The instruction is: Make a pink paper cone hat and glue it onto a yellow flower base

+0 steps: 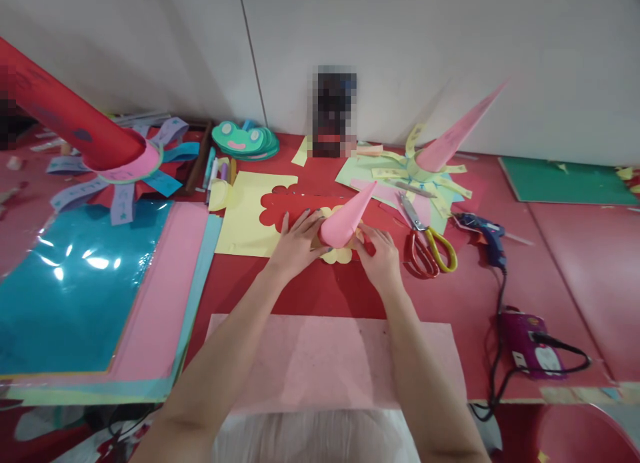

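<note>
A pink paper cone stands tilted to the upper right on a pale yellow scalloped paper piece. Beneath them lies red paper with a scalloped edge, partly over a yellow sheet. My left hand rests at the cone's left side, fingers spread, its thumb by the yellow piece's near edge. At the right side of the cone, my right hand has its thumb and forefinger pressed together at the yellow piece's edge, which they seem to pinch.
Scissors, a glue gun and a purple box with a cable lie to the right. Behind stands another pink cone. Plastic-covered sheets and a red cone are at left.
</note>
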`<state>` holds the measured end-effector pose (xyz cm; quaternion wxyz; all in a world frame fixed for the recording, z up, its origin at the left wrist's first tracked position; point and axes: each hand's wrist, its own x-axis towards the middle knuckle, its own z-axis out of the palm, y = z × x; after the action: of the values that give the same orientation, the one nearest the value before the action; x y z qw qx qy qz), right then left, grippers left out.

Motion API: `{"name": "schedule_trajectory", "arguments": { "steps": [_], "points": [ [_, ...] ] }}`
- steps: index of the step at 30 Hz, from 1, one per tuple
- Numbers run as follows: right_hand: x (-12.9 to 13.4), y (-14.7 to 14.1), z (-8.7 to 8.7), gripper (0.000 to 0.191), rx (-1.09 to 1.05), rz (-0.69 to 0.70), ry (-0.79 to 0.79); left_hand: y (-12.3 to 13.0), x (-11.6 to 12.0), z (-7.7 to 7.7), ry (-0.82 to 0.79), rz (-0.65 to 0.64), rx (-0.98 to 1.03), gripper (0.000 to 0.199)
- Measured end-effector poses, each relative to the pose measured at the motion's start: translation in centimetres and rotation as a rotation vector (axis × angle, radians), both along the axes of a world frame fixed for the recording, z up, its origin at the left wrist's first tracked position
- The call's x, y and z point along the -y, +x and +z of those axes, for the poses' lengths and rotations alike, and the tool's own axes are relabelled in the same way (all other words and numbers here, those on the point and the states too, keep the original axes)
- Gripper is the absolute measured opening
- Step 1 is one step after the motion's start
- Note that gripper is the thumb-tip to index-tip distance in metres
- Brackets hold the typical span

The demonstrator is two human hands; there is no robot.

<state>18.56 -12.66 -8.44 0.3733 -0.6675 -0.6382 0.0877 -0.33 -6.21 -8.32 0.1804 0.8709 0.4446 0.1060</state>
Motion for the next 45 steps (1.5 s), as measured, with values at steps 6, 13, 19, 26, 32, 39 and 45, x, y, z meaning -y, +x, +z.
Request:
{"name": "schedule_trajectory", "arguments": {
  "steps": [6, 13, 19, 26, 32, 39, 45],
  "points": [
    [0.2, 0.3, -0.3, 0.025, 0.003, 0.011, -0.074, -0.2, -0.1, 0.2, 0.072, 0.044, 0.04, 0.049],
    [0.3, 0.1, 0.2, 0.016, -0.084, -0.022, -0.135, -0.4, -0.3, 0.2, 0.132, 0.128, 0.063, 0.028],
    [0.6, -0.3, 0.8, 0.01, -0.122, -0.034, -0.139, -0.4, -0.5, 0.3, 0.147, 0.164, 0.038, 0.021],
    [0.8, -0.1, 1.3, 0.013, -0.074, 0.036, -0.144, -0.6, -0.7, 0.5, 0.094, 0.187, 0.051, 0.027],
    [0.6, 0.2, 1.1, 0.012, -0.134, -0.002, -0.077, -0.8, -0.9, 0.6, 0.04, 0.191, 0.066, 0.028],
    [0.1, 0.2, 0.4, 0.017, -0.095, -0.062, 0.013, -0.6, -0.9, 0.6, 0.04, 0.157, 0.09, 0.024],
    [-0.5, 0.5, 0.0, 0.026, -0.07, -0.067, 0.011, -0.7, -1.0, 0.4, 0.038, 0.151, 0.113, 0.021]
  ]
}}
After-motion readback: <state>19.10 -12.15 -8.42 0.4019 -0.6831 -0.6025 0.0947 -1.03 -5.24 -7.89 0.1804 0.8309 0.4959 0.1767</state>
